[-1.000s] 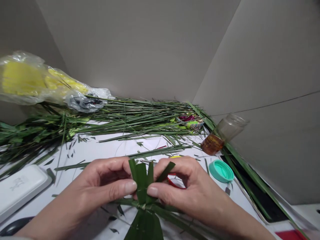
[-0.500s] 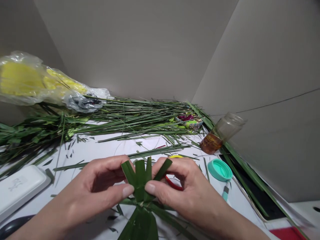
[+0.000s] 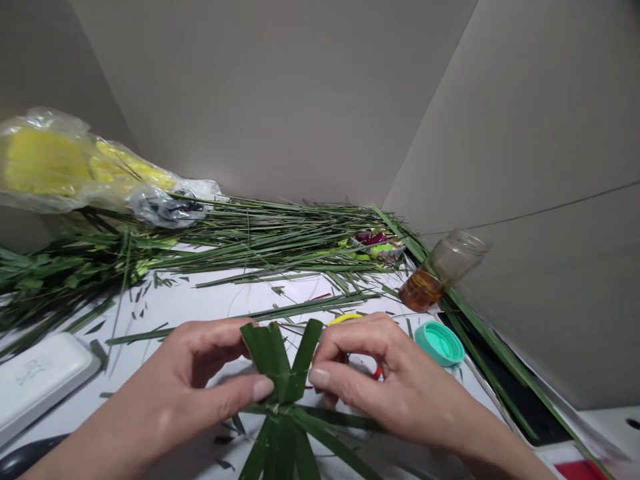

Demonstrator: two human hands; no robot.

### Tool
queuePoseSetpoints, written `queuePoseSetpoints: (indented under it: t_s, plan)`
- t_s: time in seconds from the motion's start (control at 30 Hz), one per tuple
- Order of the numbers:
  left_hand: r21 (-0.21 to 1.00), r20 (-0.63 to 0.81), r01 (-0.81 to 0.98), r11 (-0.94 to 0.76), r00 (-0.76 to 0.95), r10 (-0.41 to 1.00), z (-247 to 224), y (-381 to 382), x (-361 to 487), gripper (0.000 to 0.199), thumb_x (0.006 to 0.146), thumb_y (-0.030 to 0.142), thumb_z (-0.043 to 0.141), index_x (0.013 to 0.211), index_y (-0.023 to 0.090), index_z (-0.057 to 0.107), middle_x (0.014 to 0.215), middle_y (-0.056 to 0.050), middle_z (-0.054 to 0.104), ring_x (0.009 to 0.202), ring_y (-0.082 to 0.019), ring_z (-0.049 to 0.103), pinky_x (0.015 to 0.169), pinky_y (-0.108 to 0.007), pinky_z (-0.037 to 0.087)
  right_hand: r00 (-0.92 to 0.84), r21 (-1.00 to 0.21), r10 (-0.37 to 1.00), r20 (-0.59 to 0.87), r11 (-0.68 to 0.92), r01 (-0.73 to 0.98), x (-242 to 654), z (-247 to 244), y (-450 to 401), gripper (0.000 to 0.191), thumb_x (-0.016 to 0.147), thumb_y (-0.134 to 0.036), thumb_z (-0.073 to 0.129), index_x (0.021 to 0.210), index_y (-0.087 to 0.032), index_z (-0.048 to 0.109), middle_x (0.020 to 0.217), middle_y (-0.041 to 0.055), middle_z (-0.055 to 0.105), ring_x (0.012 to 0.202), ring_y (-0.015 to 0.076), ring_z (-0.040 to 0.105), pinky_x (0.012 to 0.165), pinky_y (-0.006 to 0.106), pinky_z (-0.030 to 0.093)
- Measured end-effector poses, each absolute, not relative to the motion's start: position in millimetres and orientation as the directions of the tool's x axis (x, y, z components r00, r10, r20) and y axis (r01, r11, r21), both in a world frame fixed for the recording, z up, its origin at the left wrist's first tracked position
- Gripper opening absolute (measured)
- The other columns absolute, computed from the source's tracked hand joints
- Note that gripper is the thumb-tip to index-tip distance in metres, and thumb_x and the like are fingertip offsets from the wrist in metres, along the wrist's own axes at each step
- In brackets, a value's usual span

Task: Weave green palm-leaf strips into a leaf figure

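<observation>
we note the left hand [image 3: 165, 383] pinching the leaf strips [image 3: 267, 353] in a closed grip, while the right hand [image 3: 385, 380] has released, its grip open just beside them.

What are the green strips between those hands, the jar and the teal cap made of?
The green strips look like fresh palm leaf: flat, slightly glossy, with lengthwise veins. The jar seems to be clear glass, given its see-through, shiny walls, though clear plastic is possible. The teal cap looks like moulded plastic, smooth with a ribbed rim.
</observation>
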State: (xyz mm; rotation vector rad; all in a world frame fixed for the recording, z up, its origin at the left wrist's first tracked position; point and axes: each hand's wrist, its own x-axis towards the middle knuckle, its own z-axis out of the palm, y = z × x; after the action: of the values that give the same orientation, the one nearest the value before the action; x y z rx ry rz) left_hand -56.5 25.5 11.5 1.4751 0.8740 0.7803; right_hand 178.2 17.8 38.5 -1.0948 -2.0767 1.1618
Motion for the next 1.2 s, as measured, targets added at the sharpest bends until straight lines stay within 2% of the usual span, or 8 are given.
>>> queuePoseSetpoints:
  t_s: [0.37, 0.57, 0.67, 0.73, 0.83, 0.93, 1.07, 1.2]
  plan:
    - [0.994, -0.079, 0.097, 0.039, 0.447, 0.891, 5, 25, -51, 0.036, 0.072, 0.013, 0.082, 0.096, 0.038, 0.083, 0.095, 0.007, 0.084, 0.09, -0.022, 0.073, 0.081, -0.024, 0.057, -0.527, -0.825, 0.846, 0.082, 0.354, 0.44, 171, 32, 14, 0.03, 0.092, -0.021, 0.062, 0.062, -0.018, 0.061, 0.058, -0.0058, 0.052, 0.058, 0.0087, 0.048, 0.057, 0.022, 0.034]
    - [0.98, -0.049, 0.193, -0.049, 0.472, 0.88, 10, 23, -49, 0.02, 0.076, 0.019, 0.078, 0.092, 0.031, 0.082, 0.089, 0.002, 0.082, 0.089, -0.024, 0.072, 0.083, -0.028, 0.055, -0.547, -0.823, 0.837, -0.024, 0.294, 0.486, 175, 39, 20, 0.021, 0.089, -0.03, 0.07, 0.072, -0.019, 0.064, 0.063, -0.0069, 0.055, 0.059, 0.0084, 0.049, 0.057, 0.021, 0.035]
    - [0.944, -0.026, 0.303, -0.129, 0.458, 0.888, 13, 21, -46, 0.004, 0.079, 0.024, 0.074, 0.078, 0.027, 0.077, 0.078, 0.002, 0.077, 0.08, -0.022, 0.067, 0.08, -0.028, 0.054, -0.582, -0.876, 0.813, -0.025, 0.264, 0.405, 172, 39, 23, 0.018, 0.086, -0.033, 0.074, 0.078, -0.02, 0.064, 0.069, -0.0069, 0.058, 0.063, 0.0088, 0.051, 0.058, 0.02, 0.038]
    - [0.938, -0.019, 0.321, -0.132, 0.427, 0.904, 13, 20, -45, 0.007, 0.078, 0.027, 0.075, 0.071, 0.026, 0.072, 0.072, 0.002, 0.073, 0.076, -0.022, 0.065, 0.078, -0.028, 0.054, -0.588, -0.902, 0.809, 0.0, 0.254, 0.349, 168, 38, 23, 0.016, 0.088, -0.029, 0.07, 0.077, -0.02, 0.063, 0.073, -0.0052, 0.06, 0.068, 0.01, 0.052, 0.062, 0.021, 0.04]
    - [0.96, -0.051, 0.272, -0.059, 0.379, 0.924, 13, 22, -45, 0.015, 0.076, 0.031, 0.077, 0.066, 0.026, 0.068, 0.067, 0.003, 0.069, 0.071, -0.021, 0.063, 0.072, -0.027, 0.053, -0.542, -0.895, 0.84, 0.024, 0.259, 0.362, 161, 35, 21, 0.015, 0.087, -0.02, 0.065, 0.072, -0.019, 0.059, 0.069, -0.0055, 0.056, 0.064, 0.0094, 0.049, 0.061, 0.021, 0.039]
    - [0.986, -0.093, 0.164, 0.031, 0.39, 0.916, 11, 24, -47, 0.012, 0.076, 0.028, 0.078, 0.068, 0.026, 0.07, 0.071, 0.004, 0.071, 0.072, -0.019, 0.065, 0.068, -0.024, 0.053, -0.494, -0.866, 0.868, 0.052, 0.285, 0.41, 158, 33, 17, 0.013, 0.084, -0.015, 0.06, 0.072, -0.02, 0.06, 0.069, -0.0057, 0.055, 0.064, 0.0091, 0.049, 0.058, 0.02, 0.038]
    - [0.995, -0.085, 0.079, 0.057, 0.42, 0.903, 11, 23, -49, 0.004, 0.079, 0.027, 0.077, 0.075, 0.027, 0.077, 0.076, 0.004, 0.077, 0.073, -0.018, 0.068, 0.067, -0.021, 0.053, -0.42, -0.846, 0.899, 0.124, 0.317, 0.428, 156, 32, 13, 0.012, 0.086, -0.019, 0.06, 0.073, -0.021, 0.06, 0.072, -0.0046, 0.061, 0.067, 0.0101, 0.054, 0.061, 0.019, 0.042]
    - [0.998, -0.043, 0.057, 0.023, 0.38, 0.924, 14, 19, -49, 0.004, 0.078, 0.03, 0.079, 0.074, 0.029, 0.079, 0.071, 0.005, 0.075, 0.067, -0.015, 0.065, 0.062, -0.018, 0.051, -0.364, -0.857, 0.925, 0.107, 0.271, 0.438, 154, 30, 9, 0.009, 0.086, -0.02, 0.058, 0.078, -0.021, 0.063, 0.077, -0.0031, 0.066, 0.07, 0.0116, 0.058, 0.062, 0.02, 0.046]
